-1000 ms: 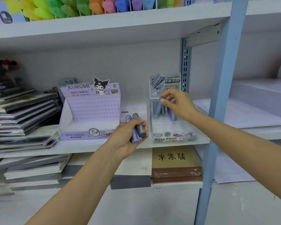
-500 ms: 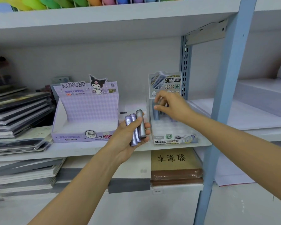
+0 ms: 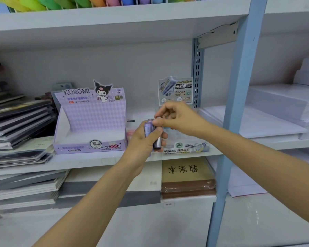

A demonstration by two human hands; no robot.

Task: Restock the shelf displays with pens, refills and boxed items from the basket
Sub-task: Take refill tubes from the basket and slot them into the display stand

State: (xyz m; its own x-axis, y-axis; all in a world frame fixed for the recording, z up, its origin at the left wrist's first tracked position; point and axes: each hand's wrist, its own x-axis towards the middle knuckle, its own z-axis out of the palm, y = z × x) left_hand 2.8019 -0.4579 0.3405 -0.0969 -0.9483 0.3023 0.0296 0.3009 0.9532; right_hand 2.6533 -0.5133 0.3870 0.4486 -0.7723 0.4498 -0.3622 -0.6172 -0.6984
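My left hand grips a small bunch of lead refill tubes, purple and grey, upright in front of the middle shelf. My right hand has come over to them and pinches the top of the grey tube with thumb and forefinger. Just behind my hands stands the clear refill display box with its printed header card; its inside is mostly hidden by my hands. To the left sits the purple Kuromi display box, with nothing visible in its tray.
Stacked notebooks fill the shelf's left end and the shelf below. A brown-covered book pile lies under the clear box. A blue upright post stands at my right, with white paper reams beyond it. Coloured items line the top shelf.
My right hand left the clear display box and moved down-left to the tubes in my left hand, now pinching one. My left hand rose slightly toward it.
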